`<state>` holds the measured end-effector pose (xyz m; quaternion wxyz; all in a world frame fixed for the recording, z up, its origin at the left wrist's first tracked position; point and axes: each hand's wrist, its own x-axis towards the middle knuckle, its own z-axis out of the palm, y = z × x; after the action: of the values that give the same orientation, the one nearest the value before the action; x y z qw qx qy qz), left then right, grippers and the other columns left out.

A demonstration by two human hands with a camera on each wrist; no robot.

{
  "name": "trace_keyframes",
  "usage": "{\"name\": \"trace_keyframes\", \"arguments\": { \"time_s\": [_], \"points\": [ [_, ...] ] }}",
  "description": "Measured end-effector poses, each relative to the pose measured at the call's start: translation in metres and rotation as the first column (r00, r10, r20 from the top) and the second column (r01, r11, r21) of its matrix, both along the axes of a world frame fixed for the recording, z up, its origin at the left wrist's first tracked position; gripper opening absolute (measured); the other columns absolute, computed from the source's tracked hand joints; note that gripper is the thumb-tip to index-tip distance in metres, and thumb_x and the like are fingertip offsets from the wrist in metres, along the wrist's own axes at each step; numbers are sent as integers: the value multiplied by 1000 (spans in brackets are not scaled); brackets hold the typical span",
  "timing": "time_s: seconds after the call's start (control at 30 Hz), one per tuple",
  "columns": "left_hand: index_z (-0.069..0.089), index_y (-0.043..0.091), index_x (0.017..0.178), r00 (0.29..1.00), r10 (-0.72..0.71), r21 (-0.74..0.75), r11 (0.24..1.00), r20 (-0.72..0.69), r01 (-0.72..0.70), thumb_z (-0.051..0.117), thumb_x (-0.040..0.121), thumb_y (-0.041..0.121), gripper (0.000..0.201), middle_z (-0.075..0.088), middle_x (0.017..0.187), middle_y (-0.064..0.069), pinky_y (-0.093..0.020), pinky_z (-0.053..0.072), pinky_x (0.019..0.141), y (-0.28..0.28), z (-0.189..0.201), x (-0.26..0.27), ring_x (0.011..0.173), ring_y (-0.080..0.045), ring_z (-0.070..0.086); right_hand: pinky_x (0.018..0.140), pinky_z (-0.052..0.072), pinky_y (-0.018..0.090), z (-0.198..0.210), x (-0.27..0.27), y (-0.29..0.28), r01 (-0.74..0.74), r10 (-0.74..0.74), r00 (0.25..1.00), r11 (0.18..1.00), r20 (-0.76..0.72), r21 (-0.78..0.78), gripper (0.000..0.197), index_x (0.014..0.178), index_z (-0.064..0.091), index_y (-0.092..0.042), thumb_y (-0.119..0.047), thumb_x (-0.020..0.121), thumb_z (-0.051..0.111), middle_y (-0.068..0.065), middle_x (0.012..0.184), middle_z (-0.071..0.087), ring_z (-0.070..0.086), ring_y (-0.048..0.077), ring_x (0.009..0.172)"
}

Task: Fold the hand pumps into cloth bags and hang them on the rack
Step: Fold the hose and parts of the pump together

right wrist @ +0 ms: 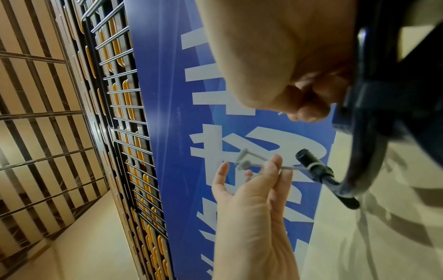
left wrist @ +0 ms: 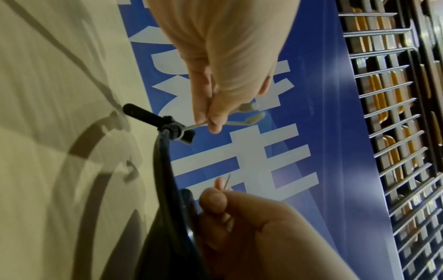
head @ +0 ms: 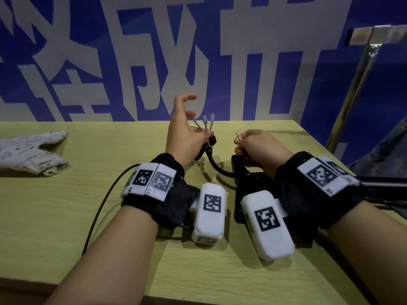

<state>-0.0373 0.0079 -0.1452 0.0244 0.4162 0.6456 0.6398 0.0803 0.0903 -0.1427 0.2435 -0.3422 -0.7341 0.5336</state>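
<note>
A black hand pump [head: 241, 172] lies on the yellow-green table [head: 66, 216], its hose [head: 217, 167] curving up to a black connector [head: 211, 142]. My left hand [head: 187, 130] pinches the thin stem of the grey plastic nozzle adapters [head: 208, 119] tied to that connector [left wrist: 173, 130], with its other fingers spread. My right hand [head: 257, 148] rests against the pump's top and pinches a metal needle [head: 237, 135] between thumb and forefinger. The needle [left wrist: 227, 180] points upward. A white printed cloth bag [head: 30, 150] lies flat at the table's far left.
A blue wall banner [head: 198, 51] with large pale characters stands right behind the table. A metal post [head: 354, 91] rises at the right table edge. A wire grid rack [left wrist: 395, 132] shows beside the banner in the wrist views. A black cable [head: 99, 212] trails from my left wrist.
</note>
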Motion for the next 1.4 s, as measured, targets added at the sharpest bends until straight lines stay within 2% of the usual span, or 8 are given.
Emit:
{"name": "trace_keyframes", "arguments": {
  "time_s": [0.13,0.23,0.47,0.63,0.87,1.1,1.27,1.4],
  "points": [
    [45,10,128,970,-90,-130,984,228,122,60,85,-7,49,58,115,-5,-21,55,71,3,-7,-4,84,-14,63,54,34,22,3,4,-3,-12,12,1000,1000,-14,-21,24,78,50,-14,-1,94,38,4,67,57,41,12,52],
    [65,5,109,989,-138,-412,899,61,151,51,93,2,22,66,104,-5,-14,47,72,4,-13,-4,92,-13,59,53,35,22,3,5,-4,1,-2,1000,1000,-26,-24,27,80,54,-14,4,92,39,5,70,62,41,12,50],
    [65,2,109,981,-166,-611,789,-101,71,32,100,6,34,66,94,-10,-21,39,72,9,-12,-4,90,-16,56,51,36,21,5,7,-6,11,-12,999,999,-34,-32,25,80,55,-15,-3,95,40,5,70,63,39,10,45],
    [64,3,116,967,-134,-639,768,-219,-38,37,97,0,33,62,110,-16,-21,36,61,7,-10,-8,84,-20,54,47,33,20,5,8,-7,11,-12,999,1000,-50,-19,19,90,59,-13,-9,97,41,3,63,56,36,11,44],
    [73,5,94,923,-182,-578,815,-338,-51,55,90,2,18,69,81,-2,3,40,59,-6,-4,-19,73,-5,60,48,29,25,6,6,-5,75,-73,996,997,-59,36,38,74,60,-22,-6,95,33,0,60,36,30,16,51],
    [75,7,80,970,-170,-619,785,-172,28,68,82,7,7,71,78,7,-16,51,67,-19,3,-21,73,-8,63,48,33,25,8,9,1,57,-57,998,997,-13,52,34,121,53,-2,-4,94,32,2,68,40,36,13,55],
    [73,3,71,996,-67,-586,810,-50,25,73,79,17,16,68,61,-2,-18,45,50,-16,0,-11,52,-10,53,55,44,24,7,13,-1,-7,-10,991,991,130,135,16,106,46,-9,-4,97,34,3,73,52,46,13,61],
    [73,5,70,994,-60,-567,824,-90,-1,72,79,21,18,67,59,0,-24,46,56,-11,-3,-6,54,-13,54,49,41,20,7,14,-5,-81,45,986,970,159,227,10,103,47,-13,-8,97,40,0,70,63,47,10,53]
  ]
}}
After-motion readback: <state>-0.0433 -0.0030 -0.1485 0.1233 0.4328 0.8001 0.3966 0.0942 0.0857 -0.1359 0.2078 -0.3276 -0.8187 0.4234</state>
